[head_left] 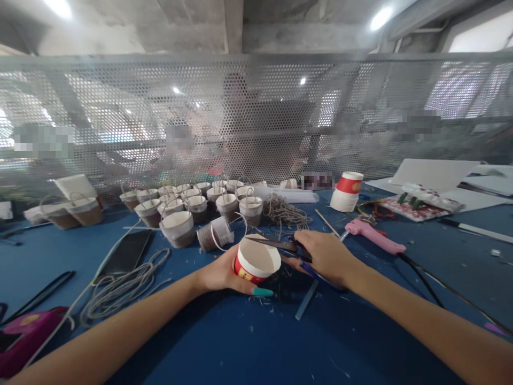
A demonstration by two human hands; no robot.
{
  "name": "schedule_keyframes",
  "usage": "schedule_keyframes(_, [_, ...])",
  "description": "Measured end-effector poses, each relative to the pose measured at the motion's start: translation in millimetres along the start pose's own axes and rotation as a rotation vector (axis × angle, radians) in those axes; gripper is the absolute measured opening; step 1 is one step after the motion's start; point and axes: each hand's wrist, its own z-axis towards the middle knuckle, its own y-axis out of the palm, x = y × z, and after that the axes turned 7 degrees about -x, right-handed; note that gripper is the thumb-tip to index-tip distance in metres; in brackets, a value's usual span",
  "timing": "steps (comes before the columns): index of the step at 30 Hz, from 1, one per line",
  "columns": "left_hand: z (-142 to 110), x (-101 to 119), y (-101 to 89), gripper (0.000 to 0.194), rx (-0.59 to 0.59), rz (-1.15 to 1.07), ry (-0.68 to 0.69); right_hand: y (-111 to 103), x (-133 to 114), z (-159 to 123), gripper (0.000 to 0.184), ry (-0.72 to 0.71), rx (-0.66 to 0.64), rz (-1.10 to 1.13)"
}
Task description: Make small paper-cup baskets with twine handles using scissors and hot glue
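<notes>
My left hand (pixel 224 275) is wrapped round a red and white paper cup (pixel 258 262), its open top tilted toward me. In my right hand (pixel 320 254) is a pair of scissors (pixel 286 245) with dark blades and a blue handle. The blades reach across the cup's rim; whether they touch the paper I cannot tell. Just behind the cup lies a small bucket (pixel 216 233) on its side, wrapped in brown and white, with a pale looped handle. A clear glue stick (pixel 308 299) rests on the table below my right hand.
Several small handled buckets (pixel 176 230) crowd the table's back left. A twine pile (pixel 284 211), stacked paper cups (pixel 348 191) and a pink glue gun (pixel 374 237) lie right of them. At left are a black phone (pixel 126 254), a grey cord coil (pixel 128 289) and a magenta object (pixel 34 337).
</notes>
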Motion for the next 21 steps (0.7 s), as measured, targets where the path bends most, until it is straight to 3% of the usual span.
schedule_keyframes(8, [-1.5, -0.8, -0.9, 0.056, 0.042, -0.011, -0.080, -3.8, 2.9, 2.9, 0.036, 0.195, 0.024, 0.083])
schedule_keyframes(21, [0.4, -0.3, -3.9, 0.058, 0.034, -0.100, -0.040, -9.3, 2.8, 0.6, 0.044, 0.038, -0.006, -0.034])
